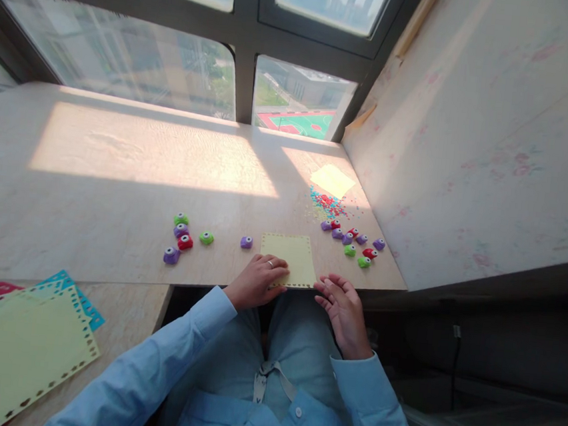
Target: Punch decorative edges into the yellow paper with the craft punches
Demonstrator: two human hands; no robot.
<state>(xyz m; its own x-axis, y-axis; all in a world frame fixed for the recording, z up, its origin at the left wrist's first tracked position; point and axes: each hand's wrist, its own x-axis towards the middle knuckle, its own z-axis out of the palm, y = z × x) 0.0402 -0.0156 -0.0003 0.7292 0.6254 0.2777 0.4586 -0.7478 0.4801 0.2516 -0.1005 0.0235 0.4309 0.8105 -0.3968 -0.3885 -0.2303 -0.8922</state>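
Two bare hands meet one pale yellow sheet (296, 254), which lies at the near edge of the windowsill counter (148, 207), its far and near edges lined with punched holes. The left hand (260, 279), wearing a ring (270, 264), rests its fingers over the near left part of this sheet, the thumb extended along the near edge; whether the thumb pinches from below cannot be told. The right hand (342, 309) is half open, palm turned inward with loosely curled fingers, the tips by the sheet's near right corner; I cannot tell whether they grip it. Just left of the sheet sits a single purple craft punch (246, 242). Farther left is a group of five punches (185, 242), two green, two purple and one red, each with an eye-like button. Right of the sheet, a larger cluster of punches (349, 250) in purple, red and green lies near the wall (501, 147), and beyond it are scattered paper bits (328, 204) in red, blue and yellow beside a small yellow paper (332, 180) in sunlight. At the near left, larger yellow punched sheets (24, 349) overlap blue paper (87, 306) and red paper (0, 291).
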